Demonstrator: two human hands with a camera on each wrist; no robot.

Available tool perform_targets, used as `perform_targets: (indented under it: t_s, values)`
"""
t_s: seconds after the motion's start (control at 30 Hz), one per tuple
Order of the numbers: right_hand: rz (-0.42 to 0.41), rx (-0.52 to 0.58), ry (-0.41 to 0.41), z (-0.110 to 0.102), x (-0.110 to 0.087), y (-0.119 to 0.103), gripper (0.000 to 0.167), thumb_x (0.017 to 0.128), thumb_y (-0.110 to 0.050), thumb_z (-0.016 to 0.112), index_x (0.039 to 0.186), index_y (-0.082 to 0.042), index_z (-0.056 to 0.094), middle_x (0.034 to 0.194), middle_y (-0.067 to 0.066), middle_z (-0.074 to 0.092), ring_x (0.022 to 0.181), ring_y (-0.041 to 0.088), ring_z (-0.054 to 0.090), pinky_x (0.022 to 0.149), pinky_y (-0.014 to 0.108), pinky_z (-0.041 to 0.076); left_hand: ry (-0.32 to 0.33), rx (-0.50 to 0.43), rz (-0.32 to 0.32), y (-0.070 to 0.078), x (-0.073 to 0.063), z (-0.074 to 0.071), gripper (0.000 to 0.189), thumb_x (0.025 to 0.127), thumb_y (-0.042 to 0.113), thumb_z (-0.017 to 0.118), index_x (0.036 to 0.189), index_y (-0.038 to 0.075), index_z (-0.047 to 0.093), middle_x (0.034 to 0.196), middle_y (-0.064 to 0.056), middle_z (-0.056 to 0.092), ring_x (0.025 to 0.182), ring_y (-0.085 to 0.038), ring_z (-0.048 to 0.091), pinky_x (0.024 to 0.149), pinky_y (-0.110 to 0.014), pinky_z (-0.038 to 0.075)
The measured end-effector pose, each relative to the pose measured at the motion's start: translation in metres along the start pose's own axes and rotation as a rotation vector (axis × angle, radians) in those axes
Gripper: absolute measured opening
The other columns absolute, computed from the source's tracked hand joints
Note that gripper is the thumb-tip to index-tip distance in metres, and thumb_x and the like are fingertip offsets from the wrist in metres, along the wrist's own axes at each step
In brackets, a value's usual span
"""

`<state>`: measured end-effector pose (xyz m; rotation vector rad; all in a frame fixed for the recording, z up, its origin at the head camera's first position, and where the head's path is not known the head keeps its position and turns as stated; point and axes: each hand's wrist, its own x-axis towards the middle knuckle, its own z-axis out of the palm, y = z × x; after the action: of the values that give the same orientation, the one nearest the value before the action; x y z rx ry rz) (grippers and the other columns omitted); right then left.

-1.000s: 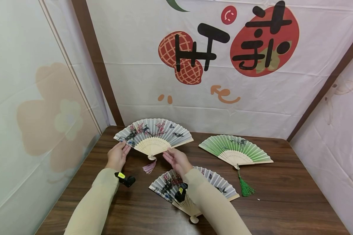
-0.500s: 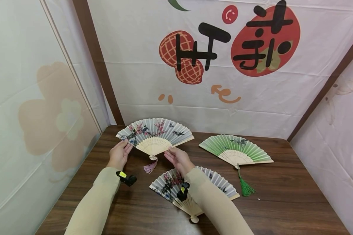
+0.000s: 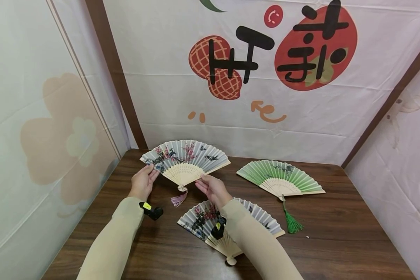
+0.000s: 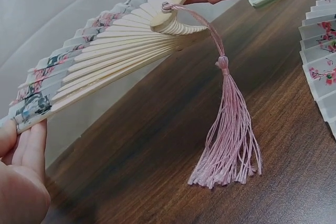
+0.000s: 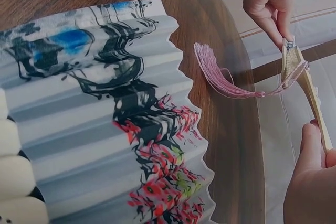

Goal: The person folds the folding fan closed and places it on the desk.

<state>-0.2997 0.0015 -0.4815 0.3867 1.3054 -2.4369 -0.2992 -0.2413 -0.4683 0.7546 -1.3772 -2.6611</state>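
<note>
A spread folding fan (image 3: 187, 159) with pale grey pleats, pink blossoms and dark birds is held tilted up at the back left of the table. My left hand (image 3: 142, 182) pinches its left edge. With thumb and fingers my right hand (image 3: 213, 189) grips the right outer stick, near the pivot. From that pivot hangs a pink tassel (image 4: 228, 135), loose in the air in the left wrist view. A second spread fan (image 3: 259, 214) of like pattern lies on the table under my right forearm, which hides part of it.
A spread green fan (image 3: 294, 179) with a green tassel (image 3: 293, 223) lies on the right of the brown wooden table (image 3: 168, 249). A tiny white bit (image 3: 307, 237) is near that tassel. Printed cloth walls (image 3: 154, 105) stand behind and at both sides.
My left hand has shifted slightly to the right together with the held fan's left edge. My right hand and the two fans on the table look nearly unchanged.
</note>
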Motion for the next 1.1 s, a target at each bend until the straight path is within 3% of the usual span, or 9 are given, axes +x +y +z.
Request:
perform_targets:
  t_s: [0.23,0.67,1.1]
  values:
    - [-0.007,0.005,-0.005,-0.001,0.0006,0.0006,0.028,0.101,0.0,0.052,0.127,0.009,0.054,0.081,0.001,0.069,0.083,0.014,0.069,0.111,0.042,0.047,0.008,0.0,-0.003,-0.0005,0.0023,0.0013,0.057,0.104,0.01,0.045,0.157,0.007,0.024,0.119,0.004,0.051,0.105,-0.006,0.051,0.102,-0.015,0.048]
    - [-0.008,-0.003,-0.016,-0.0037,-0.0009,-0.0014,0.033,0.101,0.0,0.051,0.133,0.01,0.052,0.084,0.003,0.071,0.085,0.014,0.07,0.11,0.041,0.047,0.008,-0.006,-0.001,-0.0025,0.0055,0.0057,0.055,0.104,0.009,0.045,0.156,0.006,0.028,0.113,0.003,0.052,0.1,-0.006,0.054,0.094,-0.014,0.053]
    - [0.008,0.004,-0.007,-0.0031,0.0017,-0.001,0.033,0.101,0.002,0.051,0.132,0.01,0.052,0.083,0.002,0.07,0.084,0.014,0.07,0.11,0.041,0.047,0.022,0.006,-0.017,0.0,0.0046,0.0076,0.055,0.104,0.01,0.045,0.156,0.008,0.028,0.114,0.005,0.052,0.101,-0.005,0.053,0.097,-0.014,0.05]
